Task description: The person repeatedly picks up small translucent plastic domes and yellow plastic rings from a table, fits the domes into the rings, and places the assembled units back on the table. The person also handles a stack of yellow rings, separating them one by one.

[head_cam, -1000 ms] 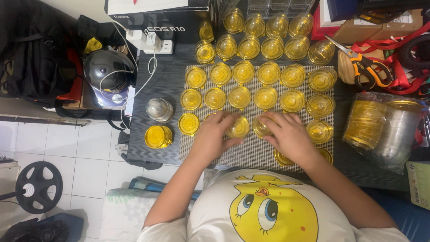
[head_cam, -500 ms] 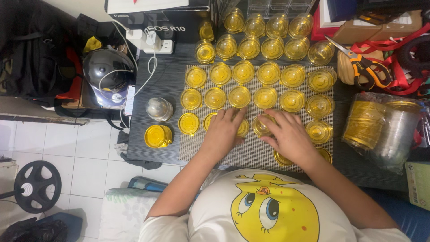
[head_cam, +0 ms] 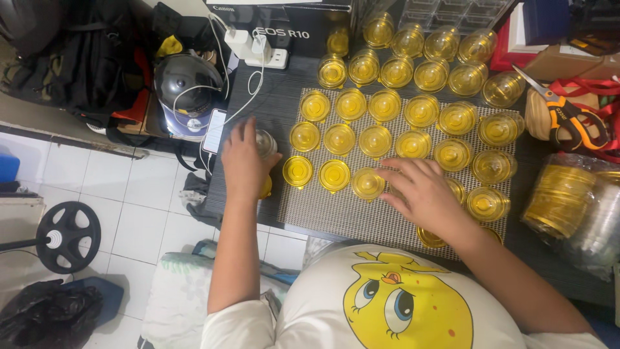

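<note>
Left hand (head_cam: pixel 242 161) curls around a clear cup (head_cam: pixel 265 143); right hand (head_cam: pixel 423 194) lies open, fingers spread over yellow-lidded jars (head_cam: pixel 368 184).

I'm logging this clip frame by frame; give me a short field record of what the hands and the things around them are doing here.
left hand: off the mat, over a clear cup at the table's left edge; grip not clear
right hand: flat, fingers spread over yellow cups on the mat
cups: small round yellow-lidded ones in rows on the mat, more behind it
table: dark, narrow
right side: scissors, bag of lids
left side: helmet, phone, charger
floor: weight plate
</note>
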